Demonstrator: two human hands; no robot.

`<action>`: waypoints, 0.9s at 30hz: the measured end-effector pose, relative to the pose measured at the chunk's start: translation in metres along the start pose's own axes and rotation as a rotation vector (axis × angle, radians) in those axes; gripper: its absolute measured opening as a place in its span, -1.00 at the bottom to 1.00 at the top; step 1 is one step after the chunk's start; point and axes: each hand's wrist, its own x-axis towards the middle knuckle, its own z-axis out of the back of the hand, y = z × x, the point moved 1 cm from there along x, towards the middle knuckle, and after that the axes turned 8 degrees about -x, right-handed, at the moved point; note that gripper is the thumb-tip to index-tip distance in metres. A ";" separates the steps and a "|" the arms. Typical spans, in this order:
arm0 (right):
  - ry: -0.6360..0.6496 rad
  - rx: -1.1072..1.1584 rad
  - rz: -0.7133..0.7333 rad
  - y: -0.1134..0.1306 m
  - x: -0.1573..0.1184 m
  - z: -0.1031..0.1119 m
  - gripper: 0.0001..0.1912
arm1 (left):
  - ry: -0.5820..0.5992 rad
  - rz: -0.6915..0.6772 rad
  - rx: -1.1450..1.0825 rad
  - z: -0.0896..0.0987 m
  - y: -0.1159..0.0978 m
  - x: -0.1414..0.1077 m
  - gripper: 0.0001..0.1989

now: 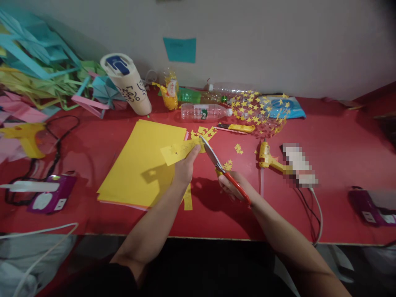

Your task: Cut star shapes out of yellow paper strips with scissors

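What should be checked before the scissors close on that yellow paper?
1. Left hand grips the paper strip: ok.
2. Right hand holds the scissors: ok.
3. Blades open and at the strip's edge: ok.
4. Left fingertips clear of the blades: cannot tell, they are close.
5. Yellow stack lies flat on the table, away from the blades: ok.
6. Glue gun lies apart from both hands: ok.

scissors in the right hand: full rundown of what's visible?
The scissors have red handles, plastic by the look, and long silver metal blades. The right hand grips the handles. The blades point up and left, slightly parted, tips at the edge of the yellow paper piece held by the left hand, above the red table.
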 end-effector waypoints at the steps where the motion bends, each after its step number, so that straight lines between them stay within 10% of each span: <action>1: 0.000 -0.010 0.003 0.001 0.000 0.001 -0.58 | -0.027 -0.013 -0.009 -0.001 -0.002 0.000 -0.78; 27: -0.005 -0.085 0.049 -0.007 0.008 0.009 -0.42 | 0.202 -0.108 0.056 -0.002 -0.022 0.013 -0.91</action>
